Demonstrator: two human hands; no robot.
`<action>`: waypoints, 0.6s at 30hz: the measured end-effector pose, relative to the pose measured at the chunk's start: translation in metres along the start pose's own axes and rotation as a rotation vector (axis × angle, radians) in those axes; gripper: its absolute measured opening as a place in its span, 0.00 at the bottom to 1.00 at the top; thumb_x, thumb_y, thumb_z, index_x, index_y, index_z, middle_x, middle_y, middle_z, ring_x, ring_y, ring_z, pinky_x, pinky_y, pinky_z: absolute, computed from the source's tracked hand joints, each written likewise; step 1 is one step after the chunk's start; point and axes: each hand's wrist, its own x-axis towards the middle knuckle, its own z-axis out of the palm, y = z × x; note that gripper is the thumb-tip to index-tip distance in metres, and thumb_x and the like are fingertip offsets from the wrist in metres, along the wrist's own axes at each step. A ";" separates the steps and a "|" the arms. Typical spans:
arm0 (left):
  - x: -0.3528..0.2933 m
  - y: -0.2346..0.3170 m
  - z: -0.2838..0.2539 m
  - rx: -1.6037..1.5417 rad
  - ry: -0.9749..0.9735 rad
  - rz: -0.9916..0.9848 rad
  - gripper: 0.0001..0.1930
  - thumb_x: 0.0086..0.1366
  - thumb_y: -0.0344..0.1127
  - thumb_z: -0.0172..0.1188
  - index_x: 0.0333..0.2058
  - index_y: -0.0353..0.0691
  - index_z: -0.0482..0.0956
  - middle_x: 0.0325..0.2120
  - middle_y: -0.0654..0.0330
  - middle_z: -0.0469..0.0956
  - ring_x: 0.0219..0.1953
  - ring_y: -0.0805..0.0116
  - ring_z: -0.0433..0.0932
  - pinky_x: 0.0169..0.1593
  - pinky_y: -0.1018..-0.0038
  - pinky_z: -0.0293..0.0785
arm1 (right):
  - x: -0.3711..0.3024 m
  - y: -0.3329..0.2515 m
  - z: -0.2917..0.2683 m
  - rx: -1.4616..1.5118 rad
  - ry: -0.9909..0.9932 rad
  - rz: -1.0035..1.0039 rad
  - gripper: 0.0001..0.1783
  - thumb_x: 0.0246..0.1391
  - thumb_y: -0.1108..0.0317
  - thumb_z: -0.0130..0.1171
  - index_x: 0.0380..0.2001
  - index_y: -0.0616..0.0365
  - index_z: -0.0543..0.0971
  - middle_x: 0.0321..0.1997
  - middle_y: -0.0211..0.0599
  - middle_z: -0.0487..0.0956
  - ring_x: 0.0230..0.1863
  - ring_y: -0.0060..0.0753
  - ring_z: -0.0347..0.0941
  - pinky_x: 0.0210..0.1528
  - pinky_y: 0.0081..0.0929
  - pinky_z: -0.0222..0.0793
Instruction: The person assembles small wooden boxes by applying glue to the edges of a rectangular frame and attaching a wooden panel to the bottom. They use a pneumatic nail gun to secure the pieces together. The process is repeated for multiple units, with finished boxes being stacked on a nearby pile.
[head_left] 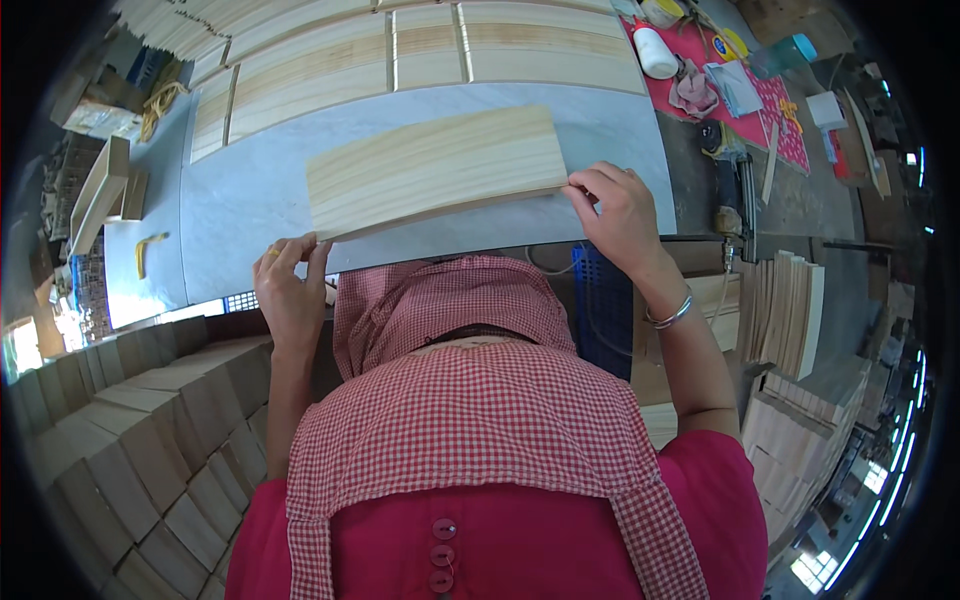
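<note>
Gripping a pale wooden board [440,165] by its near left corner, my left hand [290,272] has thumb and fingers closed on it, while my right hand [618,212] pinches the near right corner. I see the board at the front part of the light grey counter [235,205], but can't tell whether it rests there or is slightly raised. Beyond it I have rows of wooden panels [310,80]; a white bottle [655,52] is at far right, a bent yellow piece [142,258] at left.
</note>
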 end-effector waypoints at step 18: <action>0.020 0.028 -0.025 0.210 -0.293 -0.194 0.09 0.58 0.35 0.73 0.34 0.37 0.85 0.31 0.57 0.84 0.35 0.60 0.81 0.47 0.64 0.73 | 0.014 0.009 -0.019 0.205 -0.218 0.136 0.06 0.53 0.73 0.65 0.34 0.62 0.82 0.31 0.41 0.80 0.32 0.44 0.78 0.38 0.39 0.72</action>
